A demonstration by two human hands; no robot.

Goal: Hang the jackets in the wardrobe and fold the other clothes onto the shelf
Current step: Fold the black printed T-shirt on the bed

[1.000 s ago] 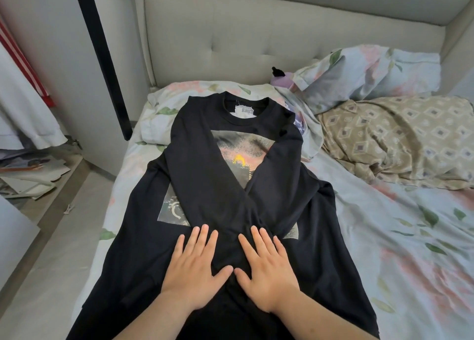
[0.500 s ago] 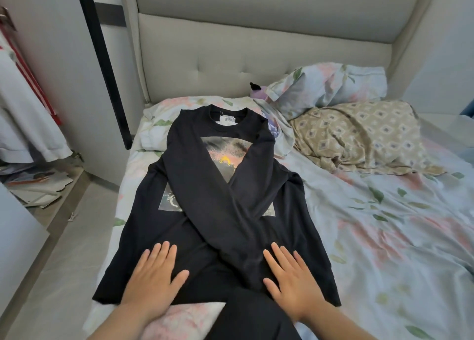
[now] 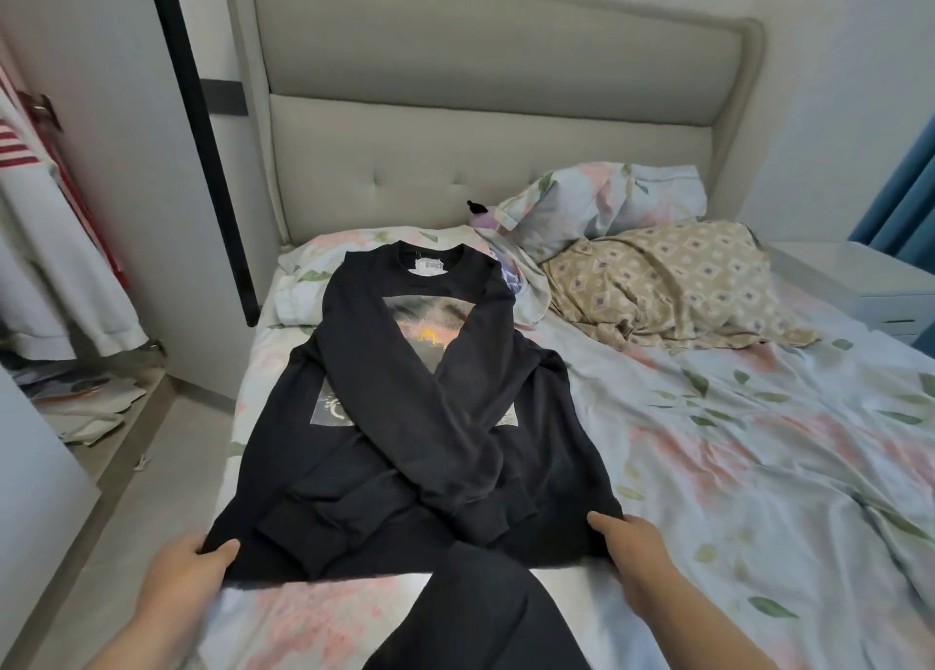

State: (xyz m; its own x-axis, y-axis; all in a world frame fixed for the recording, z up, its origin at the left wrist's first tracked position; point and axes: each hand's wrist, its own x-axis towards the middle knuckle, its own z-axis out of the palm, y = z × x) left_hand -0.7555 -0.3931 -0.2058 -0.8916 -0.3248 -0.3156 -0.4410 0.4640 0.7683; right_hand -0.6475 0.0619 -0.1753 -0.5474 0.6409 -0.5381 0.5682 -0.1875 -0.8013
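Our black sweatshirt (image 3: 405, 416) lies face up on the bed (image 3: 759, 442), its long axis running straight away from us — collar at the headboard (image 3: 480, 113), hem nearest. The left hand (image 3: 184, 568) and right hand (image 3: 635, 550) each pinch one hem corner, thumbs on top, equally near. So the fold likely carries hem toward collar. Sleeves lie crossed over a printed chest panel — soft, slightly rumpled.

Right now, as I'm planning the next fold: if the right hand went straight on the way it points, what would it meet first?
Probably the crossed sleeve cuff of the black sweatshirt, whose hem corner the right hand grips; depth is hard to judge.
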